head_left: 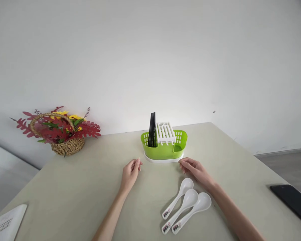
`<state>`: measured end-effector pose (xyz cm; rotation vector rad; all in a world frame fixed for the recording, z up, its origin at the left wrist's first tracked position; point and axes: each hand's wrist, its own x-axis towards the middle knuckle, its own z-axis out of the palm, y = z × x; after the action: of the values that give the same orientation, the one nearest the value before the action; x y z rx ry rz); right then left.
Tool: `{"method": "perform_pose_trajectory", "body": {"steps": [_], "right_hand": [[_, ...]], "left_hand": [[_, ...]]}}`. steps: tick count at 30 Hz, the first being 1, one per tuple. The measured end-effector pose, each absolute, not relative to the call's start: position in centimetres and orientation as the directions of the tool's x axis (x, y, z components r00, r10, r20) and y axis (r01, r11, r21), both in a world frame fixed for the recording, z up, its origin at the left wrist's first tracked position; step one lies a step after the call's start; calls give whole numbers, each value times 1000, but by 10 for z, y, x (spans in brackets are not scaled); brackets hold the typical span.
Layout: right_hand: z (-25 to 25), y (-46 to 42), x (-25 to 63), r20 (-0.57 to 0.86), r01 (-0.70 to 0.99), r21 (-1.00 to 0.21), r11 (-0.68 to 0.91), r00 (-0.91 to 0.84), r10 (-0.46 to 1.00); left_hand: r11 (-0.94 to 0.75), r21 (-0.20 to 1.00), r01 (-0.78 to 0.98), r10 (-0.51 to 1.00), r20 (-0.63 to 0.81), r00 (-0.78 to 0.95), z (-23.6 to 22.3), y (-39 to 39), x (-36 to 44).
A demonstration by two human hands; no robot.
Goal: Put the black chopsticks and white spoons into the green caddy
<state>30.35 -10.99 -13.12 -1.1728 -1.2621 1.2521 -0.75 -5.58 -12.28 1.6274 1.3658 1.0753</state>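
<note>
A green utensil caddy (160, 153) stands upright on a white base tray (163, 161). Black chopsticks (152, 130) stand in its left compartment, and a white slotted rack (166, 133) covers the middle. My left hand (130, 174) rests in front and to the left of it, fingers curled in with nothing showing in them. Close to the tray's right front edge is my right hand (194, 170), its fingers closed; whether they touch the tray I cannot tell. Three white spoons (190, 198) lie together in front of my right hand, bowls pointing away from me.
At the back left, a wicker basket (69, 147) holds red leaves and yellow flowers. A black phone-like object (292, 201) lies at the right table edge. A white printed object (8, 222) sits at the front left. The wall rises behind the table (72, 197).
</note>
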Motion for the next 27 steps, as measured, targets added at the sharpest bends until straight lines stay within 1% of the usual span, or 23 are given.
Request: {"method": "perform_pose_trajectory", "body": {"steps": [3,6,9,12,14,17,19,22,27], "right_hand": [[-130,-119,318,-47,189,-981,-36,-52,998],[-131,-137,337,-72,362,-930,-69,6,997],[-132,-161,351,-90,468,-880,-83,7,996],[-131,-186,355,-174,565,-813,-140,-7,985],[-130,-198,354,-255,588,-787,-187,-34,966],[-130,-208,349,-331,564,-798,-210,-121,936],[-131,-209,347,-331,541,-818,-194,-166,929],[-131,-210,346,-312,527,-832,-172,-189,931],[-116,-219,348,-354,524,-827,-205,-200,914]], "left_hand": [[-172,909,381,985,151,84,-122,-57,-8],[-186,896,404,982,160,100,-122,-58,-8],[-199,889,413,980,167,112,-123,-60,-7],[-215,872,440,976,182,118,-123,-63,-7],[-224,858,462,975,189,121,-123,-64,-6],[-231,849,476,973,190,133,-123,-66,-6],[-236,846,478,971,191,142,-123,-67,-6],[-249,840,483,968,198,155,-123,-69,-6],[-258,833,489,965,198,172,-121,-71,-6]]}}
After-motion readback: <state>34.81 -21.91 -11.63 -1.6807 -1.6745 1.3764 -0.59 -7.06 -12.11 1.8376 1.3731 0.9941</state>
